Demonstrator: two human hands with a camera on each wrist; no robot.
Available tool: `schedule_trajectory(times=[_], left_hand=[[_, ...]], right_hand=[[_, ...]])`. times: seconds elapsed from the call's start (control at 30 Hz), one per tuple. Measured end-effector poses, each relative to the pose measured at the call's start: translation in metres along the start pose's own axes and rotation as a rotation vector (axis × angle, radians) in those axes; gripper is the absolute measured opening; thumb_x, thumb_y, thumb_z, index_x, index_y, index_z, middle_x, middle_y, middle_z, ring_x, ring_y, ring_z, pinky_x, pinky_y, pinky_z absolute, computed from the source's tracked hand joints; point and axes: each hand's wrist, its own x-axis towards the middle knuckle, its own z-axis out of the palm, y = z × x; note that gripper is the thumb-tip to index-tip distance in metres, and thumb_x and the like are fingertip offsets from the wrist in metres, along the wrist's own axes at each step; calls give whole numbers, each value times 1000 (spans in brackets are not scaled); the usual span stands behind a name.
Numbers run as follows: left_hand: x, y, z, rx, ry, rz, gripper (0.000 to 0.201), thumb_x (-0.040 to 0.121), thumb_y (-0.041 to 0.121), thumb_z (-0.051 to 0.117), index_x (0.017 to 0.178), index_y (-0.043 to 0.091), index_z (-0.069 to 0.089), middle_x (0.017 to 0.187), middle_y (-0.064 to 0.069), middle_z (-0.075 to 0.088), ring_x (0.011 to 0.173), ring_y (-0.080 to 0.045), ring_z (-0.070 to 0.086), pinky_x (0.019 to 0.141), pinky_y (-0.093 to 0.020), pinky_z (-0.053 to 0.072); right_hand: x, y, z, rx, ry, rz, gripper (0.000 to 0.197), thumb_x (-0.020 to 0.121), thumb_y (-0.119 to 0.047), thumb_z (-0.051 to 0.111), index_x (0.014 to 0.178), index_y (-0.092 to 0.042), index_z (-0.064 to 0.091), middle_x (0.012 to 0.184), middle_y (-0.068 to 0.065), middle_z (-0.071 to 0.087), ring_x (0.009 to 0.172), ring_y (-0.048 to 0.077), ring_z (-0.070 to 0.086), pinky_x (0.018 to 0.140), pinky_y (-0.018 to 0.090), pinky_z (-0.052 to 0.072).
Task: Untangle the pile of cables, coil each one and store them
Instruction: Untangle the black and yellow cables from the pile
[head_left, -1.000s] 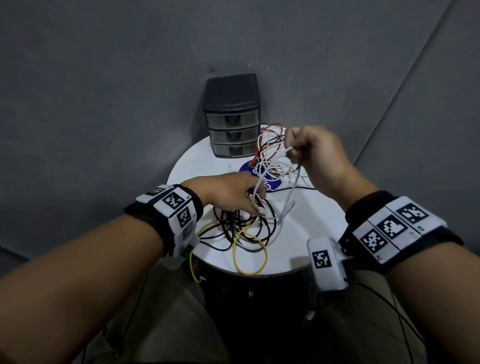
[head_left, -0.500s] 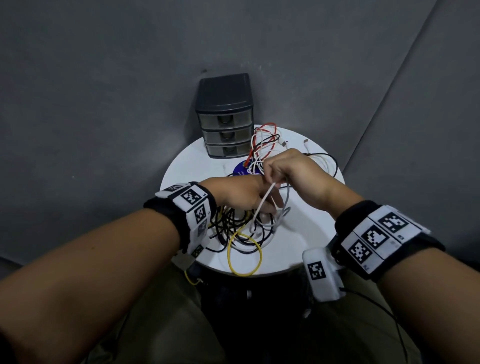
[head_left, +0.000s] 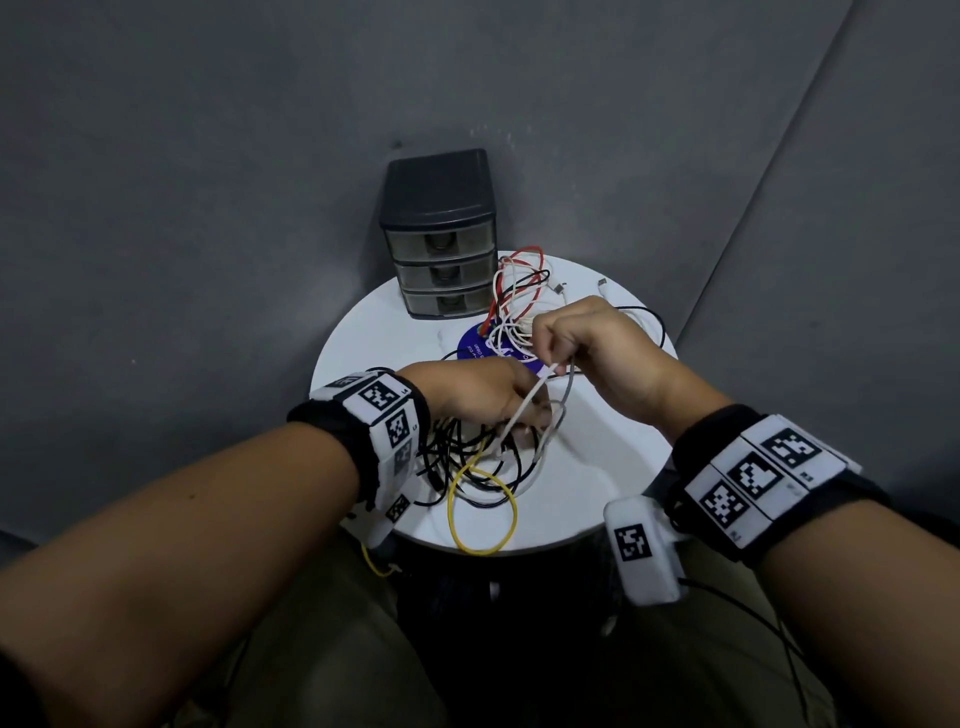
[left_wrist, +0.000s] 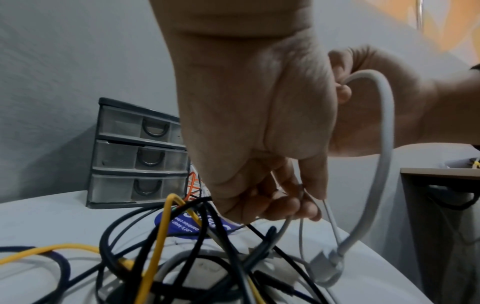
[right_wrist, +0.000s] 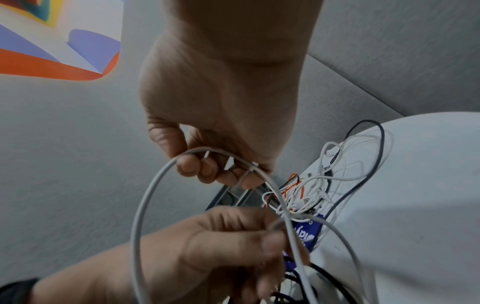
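Both hands pinch the white cable (head_left: 524, 410): right hand (head_left: 582, 348) above, left hand (head_left: 483, 395) nearer, over the tangle (head_left: 478, 462) on the round table (head_left: 597, 467). Right hand has lowered since earlier.

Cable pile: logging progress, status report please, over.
Left hand and right hand each pinch the grey-white cable. Cable pile still tangled on the round table. Drawer unit shut, nothing stored.

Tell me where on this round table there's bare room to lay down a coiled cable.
Bare patches: the table near right, between right hand and edge; a smaller strip left of the drawer unit. Crowded: the black and yellow tangle near left, white and red cables at back.
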Motion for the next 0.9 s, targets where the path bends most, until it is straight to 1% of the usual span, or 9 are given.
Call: schedule_trajectory(times=[0.1,0.2,0.33,0.43,0.53,0.63,0.7,0.77,0.9], left_hand=[[-3,-1,-5,-85,104,-10,20,100,19,62,82,21,71,68,11,67,63,-6,59,67,-21,47],[-8,-3,-11,-129,186,-32,17,102,17,57,89,13,66,76,-3,69,68,-8,59,68,-19,46],[-15,-1,-17,-155,260,-30,20,96,-1,51,87,13,62,82,-14,69,87,-25,66,88,-29,51],[-23,0,-20,-243,220,-29,20,94,-3,44,100,14,51,72,-14,70,83,-29,65,79,-32,50],[-29,-1,-23,-266,227,-32,26,93,-6,42,103,18,45,76,-14,74,77,-21,65,70,-22,49],[-30,-1,-23,-295,220,5,28,86,-3,51,102,19,43,87,-20,74,87,-26,64,83,-44,50],[-30,-1,-22,-320,236,40,29,82,-3,56,101,16,44,89,-22,71,89,-29,64,93,-56,50],[-29,-2,-21,-355,244,63,25,88,-11,50,100,11,44,92,-26,70,87,-32,67,91,-51,52],[-31,0,-23,-353,249,52,25,88,-14,42,99,7,46,91,-25,71,58,-27,63,61,-30,52]], right_hand=[[1,2,-1,-38,-18,-59,8,60,0,51,54,4,52,53,-12,51,55,6,43,55,18,34],[4,-3,2,-4,-5,-19,12,59,-1,52,56,10,55,54,-8,53,58,12,47,58,23,38],[10,-9,10,102,45,79,24,66,-7,51,73,12,64,76,21,61,78,28,54,75,38,39],[15,-6,9,155,332,132,25,79,-13,52,92,-19,73,99,0,66,91,15,57,80,35,41],[16,1,4,141,560,316,28,80,-7,53,96,-23,70,88,-3,61,81,14,54,73,30,41],[10,10,7,16,261,551,32,65,-11,55,93,-20,67,75,-5,62,73,16,55,70,30,42],[5,18,13,-82,50,629,26,70,-17,60,95,-19,65,82,-1,65,73,18,57,67,30,43],[3,26,16,-169,50,647,7,88,-19,62,94,-15,65,88,4,63,70,19,57,65,30,44],[-2,31,15,-204,97,681,26,102,-25,55,95,-5,70,76,8,57,56,18,54,54,26,46]])
